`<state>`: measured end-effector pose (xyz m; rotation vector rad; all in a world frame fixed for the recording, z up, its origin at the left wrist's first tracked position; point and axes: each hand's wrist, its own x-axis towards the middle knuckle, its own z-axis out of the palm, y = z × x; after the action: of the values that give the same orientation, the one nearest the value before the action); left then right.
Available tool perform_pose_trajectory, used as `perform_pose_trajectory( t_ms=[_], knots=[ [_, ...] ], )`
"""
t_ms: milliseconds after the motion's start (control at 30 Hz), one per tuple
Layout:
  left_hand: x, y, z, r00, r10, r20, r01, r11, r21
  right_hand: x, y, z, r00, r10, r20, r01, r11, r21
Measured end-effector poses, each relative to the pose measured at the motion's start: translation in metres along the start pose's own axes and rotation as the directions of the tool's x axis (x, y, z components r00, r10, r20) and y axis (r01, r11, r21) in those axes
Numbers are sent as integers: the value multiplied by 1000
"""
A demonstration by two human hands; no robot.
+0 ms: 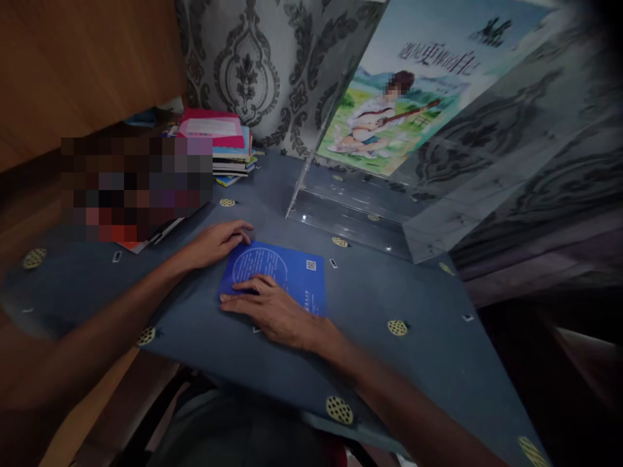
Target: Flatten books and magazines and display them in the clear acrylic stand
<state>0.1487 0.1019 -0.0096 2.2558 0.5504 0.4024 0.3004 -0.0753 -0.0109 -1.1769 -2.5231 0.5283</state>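
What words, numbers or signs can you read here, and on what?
"遇见更好的自己": on the poster; some strokes unclear.
Dark characters at the poster's top, print at its foot: too blurred.
White print on the blue booklet, partly under the right hand: too small.
QR code, same booklet: too small to decode.
Pale label on the pink book: too blurred.
Marks in white patches on the tablecloth: too small.

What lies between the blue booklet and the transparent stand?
In the head view, only a strip of tablecloth with a printed yellow pineapple lies between the blue booklet and the transparent stand.
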Motion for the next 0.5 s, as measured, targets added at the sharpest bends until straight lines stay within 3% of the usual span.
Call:
perform_pose_trajectory(
  t_ms=[100, 233, 500],
  knots=[
    [0, 0, 0, 1000, 2, -6, -2, 1000, -4, -15, -10, -2, 999, 32, 5, -32, 999, 41],
    [-1, 0, -1, 1000, -8, 6, 8, 1000, 10, -43, -18, -6, 984, 172, -45, -162, 972, 172],
    [0, 2, 0, 1000, -24, -9, 24, 999, 27, -106, -7, -22, 865, 463, -191, -339, 823, 457]
  ],
)
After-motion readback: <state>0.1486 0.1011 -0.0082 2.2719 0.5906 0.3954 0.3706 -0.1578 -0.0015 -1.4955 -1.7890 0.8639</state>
